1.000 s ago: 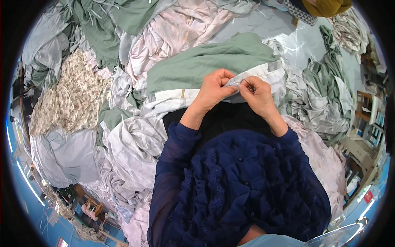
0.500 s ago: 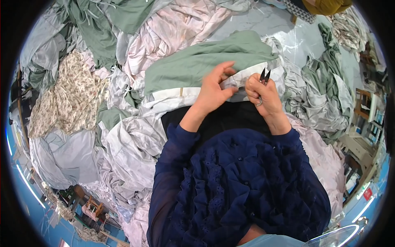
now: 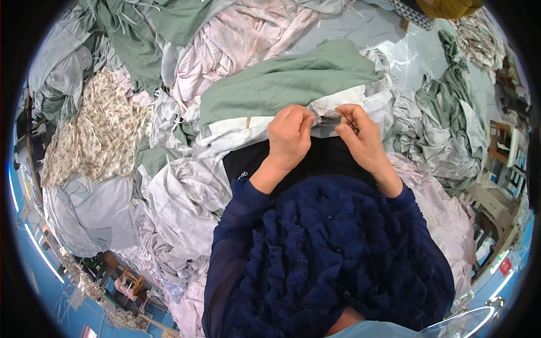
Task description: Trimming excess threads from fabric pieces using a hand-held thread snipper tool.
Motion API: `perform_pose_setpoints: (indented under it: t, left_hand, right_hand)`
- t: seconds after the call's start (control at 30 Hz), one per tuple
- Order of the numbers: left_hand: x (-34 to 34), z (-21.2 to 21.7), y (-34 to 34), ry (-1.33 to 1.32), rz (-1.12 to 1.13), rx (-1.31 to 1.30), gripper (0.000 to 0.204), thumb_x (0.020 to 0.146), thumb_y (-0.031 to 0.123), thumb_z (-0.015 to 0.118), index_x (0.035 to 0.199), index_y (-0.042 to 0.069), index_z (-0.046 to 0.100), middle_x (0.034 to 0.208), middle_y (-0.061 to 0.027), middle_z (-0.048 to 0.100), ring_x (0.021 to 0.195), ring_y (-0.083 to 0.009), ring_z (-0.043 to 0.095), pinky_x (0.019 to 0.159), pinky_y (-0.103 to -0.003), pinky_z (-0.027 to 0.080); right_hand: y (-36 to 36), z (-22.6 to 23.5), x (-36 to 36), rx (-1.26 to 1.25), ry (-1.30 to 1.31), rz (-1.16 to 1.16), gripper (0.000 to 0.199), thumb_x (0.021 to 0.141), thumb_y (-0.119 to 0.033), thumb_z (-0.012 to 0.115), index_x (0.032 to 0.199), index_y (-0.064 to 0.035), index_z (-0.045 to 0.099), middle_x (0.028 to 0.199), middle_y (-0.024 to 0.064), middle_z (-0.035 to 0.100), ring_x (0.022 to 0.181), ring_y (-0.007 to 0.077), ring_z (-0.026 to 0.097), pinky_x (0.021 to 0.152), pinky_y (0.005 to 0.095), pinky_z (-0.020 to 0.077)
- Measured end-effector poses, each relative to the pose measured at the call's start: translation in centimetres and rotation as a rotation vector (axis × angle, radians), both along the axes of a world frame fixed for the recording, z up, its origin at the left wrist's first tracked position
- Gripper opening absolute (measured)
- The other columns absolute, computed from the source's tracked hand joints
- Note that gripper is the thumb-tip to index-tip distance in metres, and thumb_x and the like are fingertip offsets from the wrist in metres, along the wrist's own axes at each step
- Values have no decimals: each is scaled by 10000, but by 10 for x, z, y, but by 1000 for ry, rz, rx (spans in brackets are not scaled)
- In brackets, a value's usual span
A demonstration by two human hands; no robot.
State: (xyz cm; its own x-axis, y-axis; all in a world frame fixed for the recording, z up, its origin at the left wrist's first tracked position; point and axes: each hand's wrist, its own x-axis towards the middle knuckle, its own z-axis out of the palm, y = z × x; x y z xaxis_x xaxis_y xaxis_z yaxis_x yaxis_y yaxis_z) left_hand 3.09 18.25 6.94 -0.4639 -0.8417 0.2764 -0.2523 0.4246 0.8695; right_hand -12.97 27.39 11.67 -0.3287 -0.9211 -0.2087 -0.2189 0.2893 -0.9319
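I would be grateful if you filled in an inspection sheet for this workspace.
Surface: grey floor or tabletop, glossy; which one cannot be told.
Job's things: green cloth with a white strip along its near edge; dark scissors, partly hidden.
Clutter: crumpled cloths all around, including a floral cloth on the left and a pink cloth beyond.
Hands: left hand has its fingers closed at the strip, seemingly pinching it; right hand holds the scissors just beside.
Cables: nothing seen.
Surroundings: light tube at lower left; mustard-yellow fabric at the top; wooden furniture at the right edge.
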Motion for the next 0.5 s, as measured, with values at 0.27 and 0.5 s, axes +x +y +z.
perform_pose_setpoints:
  t: [0.27, 0.5]
  left_hand:
    - [12, -4, 13, 54, 30, 88, 112, 792, -36, 670, 804, 20, 573, 790, -114, 623, 674, -292, 599, 593, -360, 476]
    - [17, -6, 17, 114, 31, 44, 87, 830, -36, 664, 828, 8, 589, 789, -111, 630, 670, -234, 597, 609, -306, 479]
  right_hand:
    - [3, 4, 9, -55, 643, 199, 326, 840, -83, 700, 1157, -65, 628, 936, 116, 619, 819, 287, 613, 689, 345, 495]
    - [6, -4, 15, -150, 702, 164, 419, 752, -64, 763, 1159, -79, 665, 864, 90, 629, 783, 278, 619, 644, 373, 493]
